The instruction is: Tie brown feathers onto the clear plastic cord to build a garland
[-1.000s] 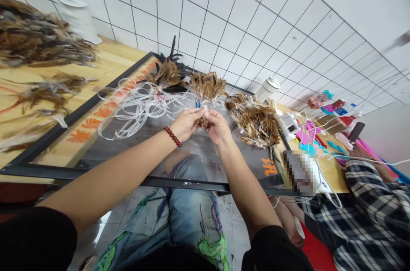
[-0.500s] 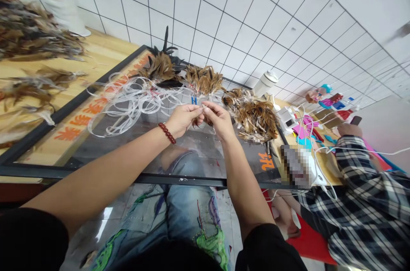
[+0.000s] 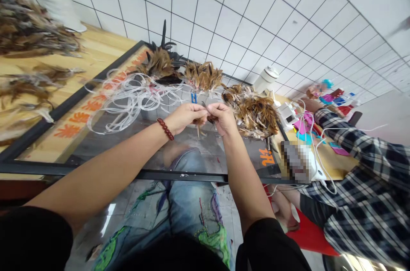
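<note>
Small bunch of brown feathers [image 3: 201, 122] pinched tight between left hand [image 3: 185, 117] and right hand [image 3: 221, 118], just above the clear glass table top [image 3: 179, 151]. Probably very light, soft and easy to bend or crush. Best held gently by the stiff stems, not the fluffy tips.

The left hand [image 3: 185, 116] and the right hand [image 3: 221, 118] meet fingertip to fingertip above the glass surface [image 3: 179, 151], pinching a small bunch of brown feathers [image 3: 200, 121] between them; a dark bead bracelet [image 3: 165, 129] circles the left wrist. Just beyond the hands lie a tangle of clear ribbon [image 3: 128, 98], a blue clip [image 3: 194, 97] and three feather clusters [image 3: 253, 113]. More loose feathers [image 3: 28, 36] lie far left on the wood. At right, a plaid sleeve [image 3: 368, 164] reaches over white cables [image 3: 320, 147].
</note>
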The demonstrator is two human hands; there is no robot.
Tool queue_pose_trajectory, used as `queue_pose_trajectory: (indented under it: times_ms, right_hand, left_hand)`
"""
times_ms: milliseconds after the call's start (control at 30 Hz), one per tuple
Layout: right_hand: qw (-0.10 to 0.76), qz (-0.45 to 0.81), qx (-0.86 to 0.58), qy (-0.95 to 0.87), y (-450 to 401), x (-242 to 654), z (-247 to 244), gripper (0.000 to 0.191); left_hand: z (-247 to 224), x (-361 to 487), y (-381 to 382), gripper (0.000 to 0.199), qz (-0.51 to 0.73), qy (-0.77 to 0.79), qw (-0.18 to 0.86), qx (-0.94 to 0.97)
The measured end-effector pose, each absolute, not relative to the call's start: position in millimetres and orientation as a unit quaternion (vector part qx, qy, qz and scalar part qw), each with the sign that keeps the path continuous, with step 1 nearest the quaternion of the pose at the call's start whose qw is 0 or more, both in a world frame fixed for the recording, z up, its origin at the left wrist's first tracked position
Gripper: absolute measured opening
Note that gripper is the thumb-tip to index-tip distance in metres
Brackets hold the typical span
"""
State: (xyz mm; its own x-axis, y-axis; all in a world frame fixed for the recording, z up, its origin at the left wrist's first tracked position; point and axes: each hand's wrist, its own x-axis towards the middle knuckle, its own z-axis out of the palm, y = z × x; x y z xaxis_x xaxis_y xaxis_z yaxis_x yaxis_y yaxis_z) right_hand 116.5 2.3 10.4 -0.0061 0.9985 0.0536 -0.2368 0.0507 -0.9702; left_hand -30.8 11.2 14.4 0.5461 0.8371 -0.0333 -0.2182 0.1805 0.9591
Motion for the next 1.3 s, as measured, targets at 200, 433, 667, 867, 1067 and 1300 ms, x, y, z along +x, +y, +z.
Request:
queue_pose_trajectory:
  times_ms: [200,433,667,867,1067,1300]
  right_hand:
    - [0.58,0.418,-0.509,-0.479,-0.3,142.4,16.9,0.028]
    - [0.208,0.232,-0.712,-0.629,-9.6,168.4,9.1,0.019]
    - [0.358,0.092,-0.661,-0.653,-2.4,145.2,2.9,0.025]
    - [0.536,0.261,-0.483,-0.641,-1.3,116.6,0.6,0.025]
    - [0.569,0.322,-0.49,-0.576,-1.2,121.2,2.2,0.018]
    - [0.554,0.253,-0.498,-0.617,-0.6,126.3,8.4,0.017]
  left_hand:
    - [9.4,-29.6,16.7,0.014,0.459,0.367,0.679,0.439]
    - [8.5,-24.9,18.8,0.015,0.519,0.405,0.643,0.392]
    - [7.3,-23.2,17.3,0.021,0.53,0.42,0.593,0.438]
    - [4.8,-25.1,14.7,0.025,0.504,0.377,0.584,0.513]
    - [6.5,-25.6,13.7,0.034,0.455,0.298,0.661,0.517]
    - [3.3,-28.2,18.0,0.024,0.428,0.332,0.624,0.563]
